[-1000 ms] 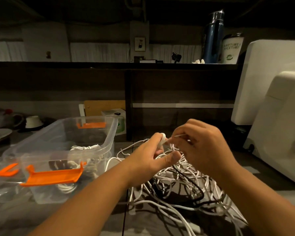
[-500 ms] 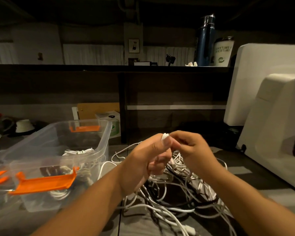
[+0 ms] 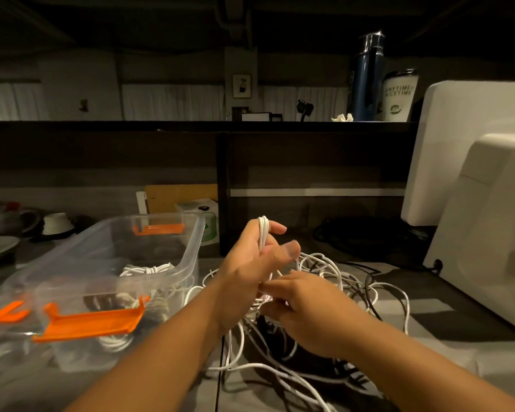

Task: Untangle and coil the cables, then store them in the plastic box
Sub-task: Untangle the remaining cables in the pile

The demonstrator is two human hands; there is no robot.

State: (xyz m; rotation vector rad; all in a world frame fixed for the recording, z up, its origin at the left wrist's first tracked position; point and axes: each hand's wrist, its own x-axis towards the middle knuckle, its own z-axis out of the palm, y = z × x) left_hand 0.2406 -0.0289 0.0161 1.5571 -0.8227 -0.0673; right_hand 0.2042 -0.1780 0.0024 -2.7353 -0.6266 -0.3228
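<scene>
1. Left grip (image 3: 250,263) raised, curled round white cable (image 3: 263,233) loops
2. Right grip (image 3: 304,310) just below, on strand; clamped or not, cannot tell
3. Tangle (image 3: 318,264) on counter (image 3: 428,310), beside plastic box (image 3: 191,257) holding coils (image 3: 147,269)

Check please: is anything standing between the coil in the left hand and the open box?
Nothing visible does. The box stands uncovered just left of the left hand, which grips the coil. Only the coil's free end runs down toward the right hand and into the tangle, which may hold it back.
</scene>
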